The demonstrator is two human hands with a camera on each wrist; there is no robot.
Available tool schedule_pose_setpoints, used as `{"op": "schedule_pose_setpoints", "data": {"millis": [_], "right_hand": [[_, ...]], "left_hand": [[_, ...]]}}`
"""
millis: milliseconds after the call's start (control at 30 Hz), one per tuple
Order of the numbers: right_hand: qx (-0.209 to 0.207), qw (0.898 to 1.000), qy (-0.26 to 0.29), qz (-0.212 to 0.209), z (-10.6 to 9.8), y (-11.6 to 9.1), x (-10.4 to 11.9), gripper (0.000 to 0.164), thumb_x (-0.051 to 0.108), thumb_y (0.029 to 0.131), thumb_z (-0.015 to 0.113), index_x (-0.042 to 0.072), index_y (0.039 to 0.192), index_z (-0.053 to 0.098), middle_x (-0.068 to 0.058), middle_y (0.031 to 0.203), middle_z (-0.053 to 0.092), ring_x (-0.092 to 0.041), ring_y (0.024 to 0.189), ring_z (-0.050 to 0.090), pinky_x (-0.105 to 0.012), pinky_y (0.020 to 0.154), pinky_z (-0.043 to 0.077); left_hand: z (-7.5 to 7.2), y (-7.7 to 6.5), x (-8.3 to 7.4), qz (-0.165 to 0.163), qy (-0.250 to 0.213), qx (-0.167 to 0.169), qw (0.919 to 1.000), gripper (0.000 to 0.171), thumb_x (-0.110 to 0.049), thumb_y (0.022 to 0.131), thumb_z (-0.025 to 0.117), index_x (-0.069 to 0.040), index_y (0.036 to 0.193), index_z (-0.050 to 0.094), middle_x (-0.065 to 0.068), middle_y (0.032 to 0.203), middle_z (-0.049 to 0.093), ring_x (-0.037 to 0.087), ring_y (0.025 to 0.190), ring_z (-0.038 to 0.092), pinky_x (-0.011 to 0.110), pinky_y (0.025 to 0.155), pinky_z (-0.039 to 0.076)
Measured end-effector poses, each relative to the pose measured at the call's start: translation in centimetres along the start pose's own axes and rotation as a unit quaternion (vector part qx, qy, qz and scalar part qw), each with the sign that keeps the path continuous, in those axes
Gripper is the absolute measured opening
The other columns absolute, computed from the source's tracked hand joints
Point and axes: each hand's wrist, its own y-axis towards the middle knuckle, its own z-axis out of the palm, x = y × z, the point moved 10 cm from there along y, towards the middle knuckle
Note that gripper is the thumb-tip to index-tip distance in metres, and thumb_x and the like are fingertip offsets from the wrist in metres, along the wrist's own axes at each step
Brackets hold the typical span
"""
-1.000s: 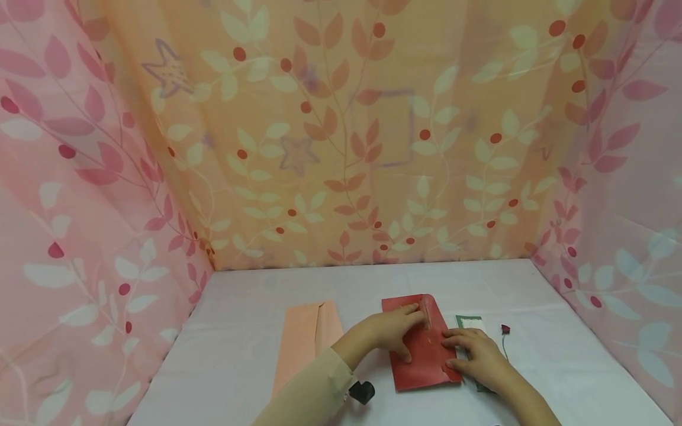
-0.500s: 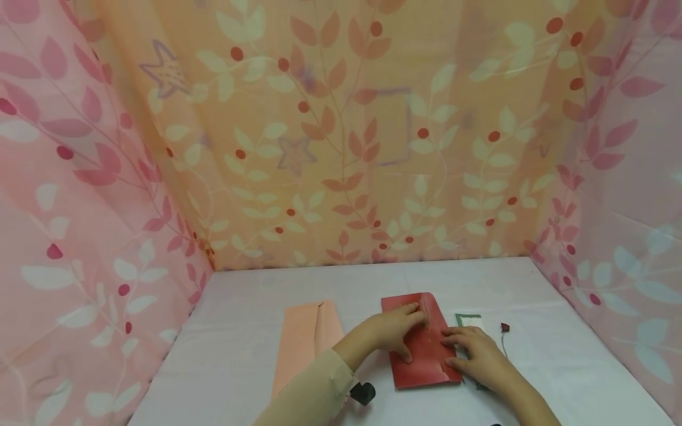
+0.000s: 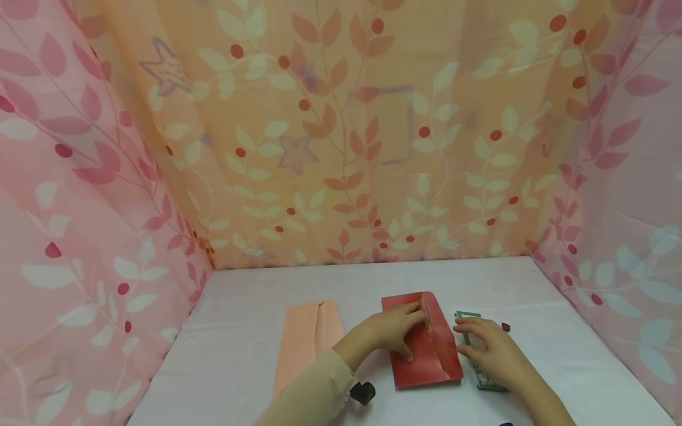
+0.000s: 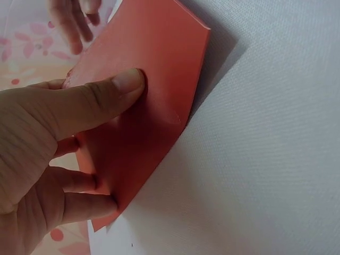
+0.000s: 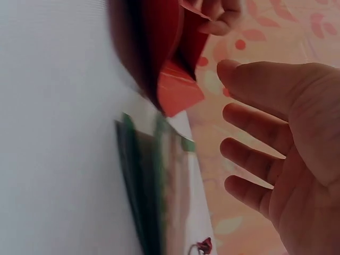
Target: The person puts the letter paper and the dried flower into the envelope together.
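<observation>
A red envelope lies in front of me, its side opening gaping to the right. My left hand holds it, the thumb pressing on its face and the other fingers bent at the flap. In the right wrist view the envelope's mouth stands apart, with left fingertips at its edge. My right hand hovers beside it over a green-and-white printed paper bundle. Its fingers are spread and relaxed, and nothing is between them. The bundle's green-edged layers show blurred in the right wrist view.
A peach envelope lies left of the red one, partly under my left sleeve. A small dark red flower is beyond my right hand. A black piece sits by the left wrist. Patterned cloth walls the table behind and on both sides.
My right hand has let go of the red envelope's right edge and moved right, over the printed papers. The envelope's opening now gapes wider. My left hand stays in place.
</observation>
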Motion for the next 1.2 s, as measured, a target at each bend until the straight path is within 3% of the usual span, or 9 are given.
{"op": "schedule_pose_setpoints", "data": {"millis": [233, 367, 567, 733, 1033, 1200], "right_hand": [[-0.039, 0.999, -0.015, 0.016, -3.0, -0.5, -0.9, 0.039, 0.018, 0.082, 0.086, 0.012, 0.119, 0.073, -0.01, 0.126, 0.069, -0.04, 0.123, 0.059, -0.065, 0.099, 0.044], [-0.037, 0.998, -0.021, 0.039, -3.5, -0.9, -1.9, 0.039, 0.023, 0.084, 0.085, 0.011, 0.119, 0.073, -0.013, 0.123, 0.07, -0.04, 0.117, 0.062, -0.065, 0.096, 0.046], [0.006, 0.993, -0.052, 0.107, -3.0, -1.4, -4.2, 0.043, 0.031, 0.086, 0.082, 0.009, 0.122, 0.072, -0.019, 0.123, 0.069, -0.038, 0.105, 0.064, -0.064, 0.089, 0.049], [0.053, 0.985, -0.056, 0.157, -1.9, -1.6, -5.8, 0.054, 0.041, 0.085, 0.082, 0.008, 0.125, 0.071, -0.031, 0.131, 0.062, -0.049, 0.117, 0.058, -0.071, 0.096, 0.043], [0.077, 0.979, -0.058, 0.179, -0.9, -1.9, -7.0, 0.066, 0.047, 0.079, 0.085, 0.003, 0.126, 0.069, -0.028, 0.129, 0.064, -0.054, 0.126, 0.052, -0.072, 0.1, 0.039], [0.074, 0.98, -0.07, 0.171, -1.0, -1.8, -7.2, 0.074, 0.052, 0.074, 0.086, -0.001, 0.124, 0.069, -0.03, 0.125, 0.066, -0.056, 0.123, 0.054, -0.072, 0.098, 0.041]], "left_hand": [[-0.1, -0.2, -0.1, -0.002, -0.002, -0.005, 1.0, 0.078, -0.038, 0.075, 0.092, -0.044, 0.139, 0.048, -0.006, 0.165, 0.031, 0.015, 0.15, 0.034, 0.037, 0.096, 0.056], [0.0, -0.2, 0.1, -0.009, -0.001, -0.003, 1.0, 0.082, -0.038, 0.075, 0.092, -0.045, 0.142, 0.045, -0.006, 0.165, 0.03, 0.015, 0.151, 0.033, 0.038, 0.096, 0.056], [0.3, -0.1, 0.0, -0.004, -0.006, -0.001, 1.0, 0.08, -0.038, 0.075, 0.092, -0.046, 0.14, 0.047, -0.007, 0.165, 0.03, 0.016, 0.15, 0.034, 0.038, 0.093, 0.057], [0.2, -0.1, 0.0, -0.008, -0.013, -0.003, 0.9999, 0.081, -0.037, 0.075, 0.092, -0.046, 0.141, 0.046, -0.007, 0.165, 0.03, 0.016, 0.15, 0.034, 0.036, 0.092, 0.058], [0.2, -0.2, -0.1, -0.012, -0.016, 0.002, 0.9998, 0.083, -0.036, 0.075, 0.092, -0.047, 0.143, 0.046, -0.007, 0.165, 0.03, 0.015, 0.15, 0.033, 0.037, 0.092, 0.058], [0.2, -0.1, 0.0, -0.01, -0.019, 0.0, 0.9998, 0.083, -0.036, 0.074, 0.092, -0.046, 0.142, 0.046, -0.007, 0.165, 0.029, 0.015, 0.15, 0.033, 0.038, 0.093, 0.057]]}}
